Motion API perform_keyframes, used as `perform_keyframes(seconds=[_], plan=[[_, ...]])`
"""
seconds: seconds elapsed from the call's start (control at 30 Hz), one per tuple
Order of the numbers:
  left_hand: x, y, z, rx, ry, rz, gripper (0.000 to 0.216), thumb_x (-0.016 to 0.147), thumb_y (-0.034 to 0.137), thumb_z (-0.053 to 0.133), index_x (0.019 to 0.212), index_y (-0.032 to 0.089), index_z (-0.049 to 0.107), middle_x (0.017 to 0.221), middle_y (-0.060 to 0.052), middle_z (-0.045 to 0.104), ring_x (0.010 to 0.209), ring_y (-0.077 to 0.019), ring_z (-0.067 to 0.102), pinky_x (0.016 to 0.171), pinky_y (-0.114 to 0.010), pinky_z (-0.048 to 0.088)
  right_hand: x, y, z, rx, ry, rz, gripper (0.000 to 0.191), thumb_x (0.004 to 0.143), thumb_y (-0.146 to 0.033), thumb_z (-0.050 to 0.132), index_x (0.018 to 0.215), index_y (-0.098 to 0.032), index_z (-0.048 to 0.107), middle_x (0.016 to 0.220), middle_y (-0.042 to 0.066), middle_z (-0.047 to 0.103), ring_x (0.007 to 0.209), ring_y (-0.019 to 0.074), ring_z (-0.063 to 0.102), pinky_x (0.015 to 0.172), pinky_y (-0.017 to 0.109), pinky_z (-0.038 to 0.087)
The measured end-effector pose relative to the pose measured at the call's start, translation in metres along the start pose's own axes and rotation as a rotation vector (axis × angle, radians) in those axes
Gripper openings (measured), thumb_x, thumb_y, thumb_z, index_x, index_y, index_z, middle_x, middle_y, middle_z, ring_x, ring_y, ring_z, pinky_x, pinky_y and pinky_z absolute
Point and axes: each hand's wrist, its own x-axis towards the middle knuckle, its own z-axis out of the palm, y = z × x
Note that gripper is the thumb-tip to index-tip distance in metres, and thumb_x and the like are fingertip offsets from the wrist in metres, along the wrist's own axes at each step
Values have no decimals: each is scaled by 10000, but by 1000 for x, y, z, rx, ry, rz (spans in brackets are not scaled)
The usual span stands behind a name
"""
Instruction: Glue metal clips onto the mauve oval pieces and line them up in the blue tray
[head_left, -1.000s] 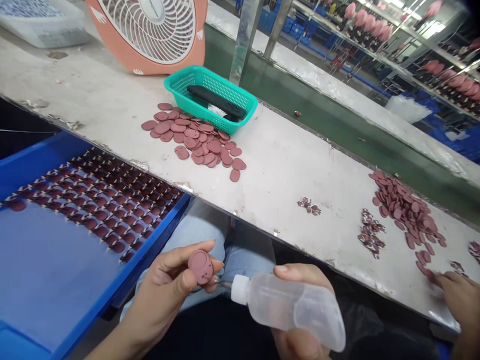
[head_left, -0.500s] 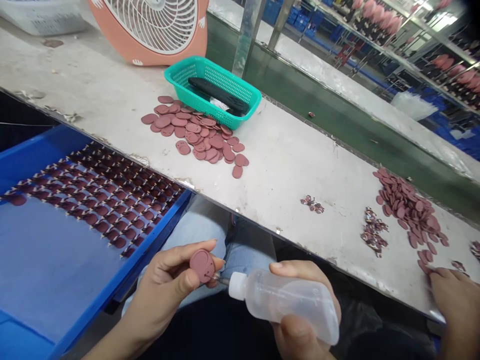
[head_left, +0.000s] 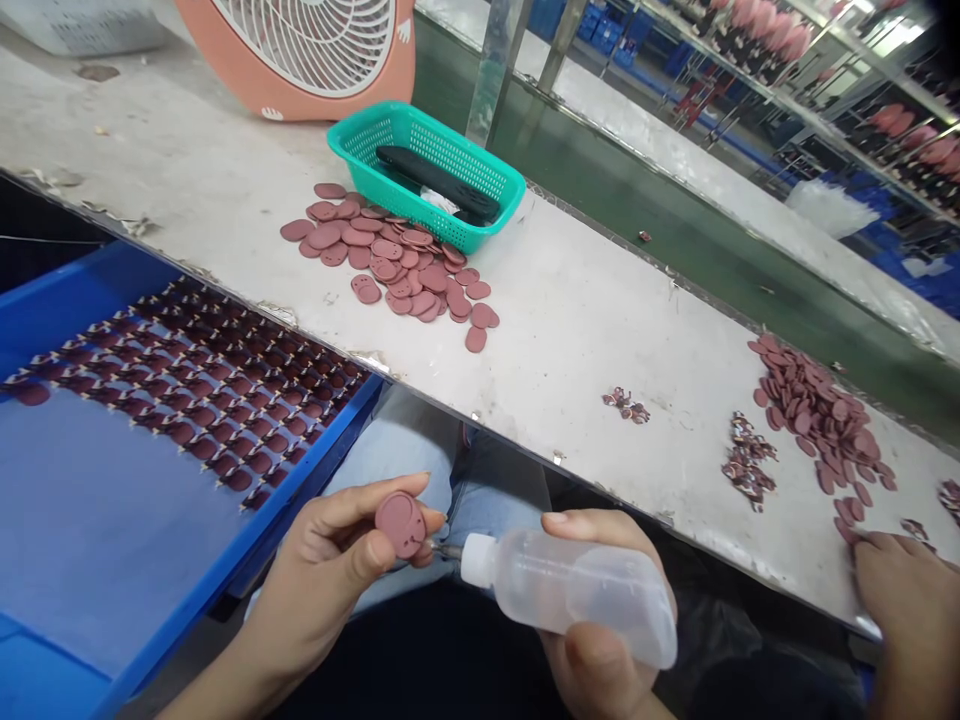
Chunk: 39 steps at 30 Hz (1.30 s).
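Between the thumb and fingers of my left hand (head_left: 330, 565) is a flat reddish-brown oval disc (head_left: 400, 524) with small holes near its lower right edge. My right hand (head_left: 611, 610) is wrapped round a translucent squeeze bottle (head_left: 577, 590) with a white cap, tilted on its side. The bottle's thin metal nozzle (head_left: 448, 551) points left at the disc's lower right edge; whether it touches I cannot tell. Both hands are over my lap, in front of the table edge. Loose discs of the same colour lie in a pile (head_left: 397, 260) on the table.
Behind the pile stands a green basket (head_left: 495, 235) holding a dark object. An orange fan (head_left: 330, 95) is at the back. At left, a blue tray (head_left: 90, 520) holds rows of discs. Small metallic parts (head_left: 626, 405) and another disc pile (head_left: 814, 405) lie right, near another person's hand (head_left: 904, 580).
The nozzle tip has drawn slightly away from the holes in the disc, toward its lower edge. Both hands keep their grip, and the view has shifted slightly.
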Motion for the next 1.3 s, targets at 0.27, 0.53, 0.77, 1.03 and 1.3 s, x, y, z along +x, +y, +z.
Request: perform_keyframes(seconds=[0.27, 0.53, 0.77, 1.03, 1.3], plan=[[-1, 0, -4, 32, -17, 25, 293, 697, 491, 860, 966, 378, 832, 775, -36, 824, 660, -193, 767, 667, -232, 634, 5, -2, 1, 370, 73, 118, 363, 934, -542, 591, 1063, -209, 655, 607, -13, 568, 398, 124, 498, 332, 248, 407], [-2, -3, -6, 15, -48, 12, 276, 746, 447, 841, 1010, 371, 821, 821, -15, 832, 714, -170, 772, 716, -199, 617, 3, 0, 2, 454, 70, 118, 329, 925, -487, 637, 1090, -207, 686, 653, -13, 567, 425, 109, 500, 333, 235, 393], [-1, -2, -6, 7, -65, 10, 285, 741, 461, 841, 1012, 374, 821, 816, -10, 830, 697, -166, 770, 716, -200, 620, -4, 5, 2, 490, 101, 142, 329, 981, -481, 538, 1171, -232, 636, 685, 17, 579, 449, 145, 495, 392, 297, 420], [0, 2, -3, 16, -50, 25, 306, 704, 481, 861, 986, 365, 829, 799, -17, 827, 661, -159, 758, 708, -198, 616, 3, 3, 2, 421, 115, 144, 328, 938, -509, 598, 1103, -235, 674, 807, 41, 650, 574, 159, 606, 477, 281, 499], [0, -2, -3, 15, 28, -23, 343, 633, 476, 902, 942, 339, 843, 752, -32, 813, 642, -194, 742, 674, -250, 627, 3, 2, 2, 612, 54, 389, 296, 818, -452, 763, 1022, -245, 707, 592, -44, 538, 376, 47, 355, 362, 187, 324]])
